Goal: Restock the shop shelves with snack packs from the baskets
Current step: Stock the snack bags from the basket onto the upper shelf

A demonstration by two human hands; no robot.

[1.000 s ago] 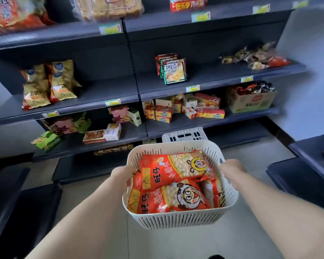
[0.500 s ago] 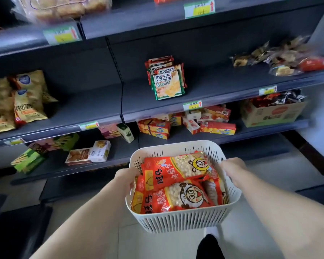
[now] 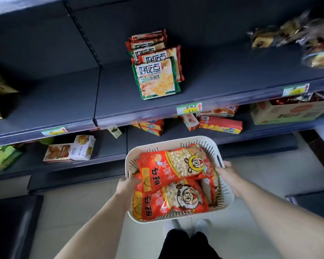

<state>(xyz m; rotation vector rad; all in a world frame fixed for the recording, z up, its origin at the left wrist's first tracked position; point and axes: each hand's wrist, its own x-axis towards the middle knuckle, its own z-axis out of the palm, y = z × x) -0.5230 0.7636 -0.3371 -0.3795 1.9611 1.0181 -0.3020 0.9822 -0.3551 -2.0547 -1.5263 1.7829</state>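
A white slotted basket (image 3: 226, 200) is held in front of me at waist height, close to the dark grey shelves. My left hand (image 3: 126, 185) grips its left rim and my right hand (image 3: 227, 174) grips its right rim. Inside lie several red snack packs (image 3: 174, 167) with a cartoon face, stacked flat; one more pack (image 3: 168, 202) fills the near half. The middle shelf (image 3: 223, 90) runs just above and beyond the basket.
A stack of green and red cracker packs (image 3: 157, 79) stands on the middle shelf. Wrapped snacks (image 3: 292, 36) lie at its right end. Boxes (image 3: 220, 124) and a carton (image 3: 288, 113) sit on the lower shelf; a cookie box (image 3: 71, 151) is lower left. My legs (image 3: 185, 243) are below.
I have stepped closer to the shelves with the basket; the shelves now fill the view and the top shelf is out of sight. Both hands keep the same grip.
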